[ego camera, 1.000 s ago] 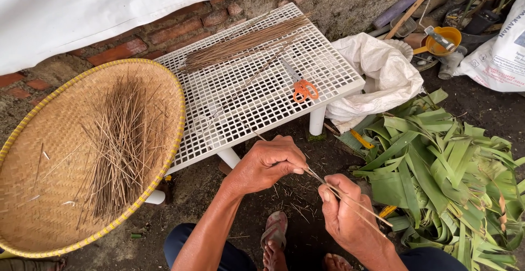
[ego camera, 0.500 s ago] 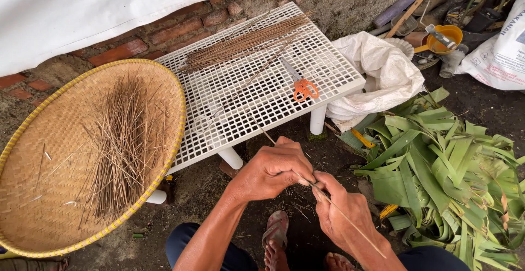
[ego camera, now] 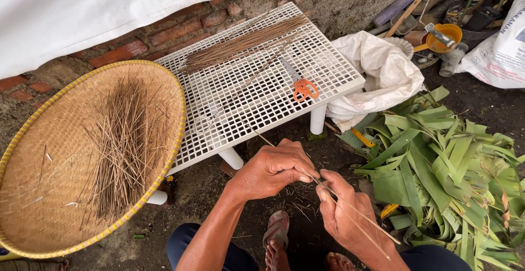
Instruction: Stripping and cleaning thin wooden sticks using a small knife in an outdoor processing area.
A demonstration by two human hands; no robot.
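My left hand (ego camera: 273,168) and my right hand (ego camera: 342,212) meet low in the middle of the head view, both pinched on one thin pale leaf rib stick (ego camera: 361,215). The stick runs slantwise from the edge of the white grid table (ego camera: 257,104), through both sets of fingers, and out past my right wrist. Below the hands are my knees and sandalled feet. A bundle of brown sticks (ego camera: 243,42) lies along the table's far side, with orange-handled scissors (ego camera: 304,88) near its right end.
A wide woven tray (ego camera: 49,156) with a yellow rim leans at left, holding several loose sticks (ego camera: 123,145). A heap of green palm leaves (ego camera: 454,178) lies at right. A white sack (ego camera: 383,68), a brick wall, an orange funnel (ego camera: 445,36) and tools stand behind.
My hands have drawn together from apart, now almost touching on the stick. My right hand has slid up the stick toward my left.
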